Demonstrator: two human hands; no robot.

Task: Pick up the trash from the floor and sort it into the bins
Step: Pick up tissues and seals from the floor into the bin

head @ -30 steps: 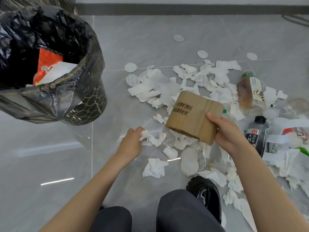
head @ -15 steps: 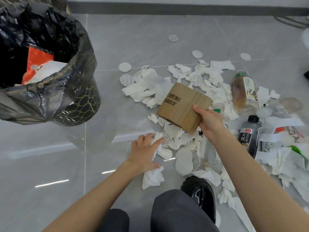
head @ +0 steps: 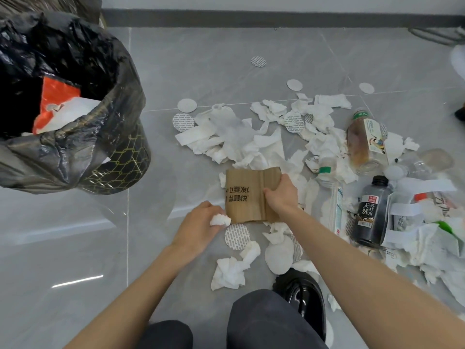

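Left hand (head: 201, 222) pinches a tissue wad (head: 220, 220); right hand (head: 279, 195) grips cardboard (head: 245, 195). The bin (head: 118, 157) stands ahead and leftward, nearer the left hand.

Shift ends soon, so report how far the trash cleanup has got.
Done: the black-lined bin already holds red and white waste. In hand: the left hand grips a tissue wad, the right hand holds the cardboard piece. Left: many tissues, round seals and several bottles lie on the floor.
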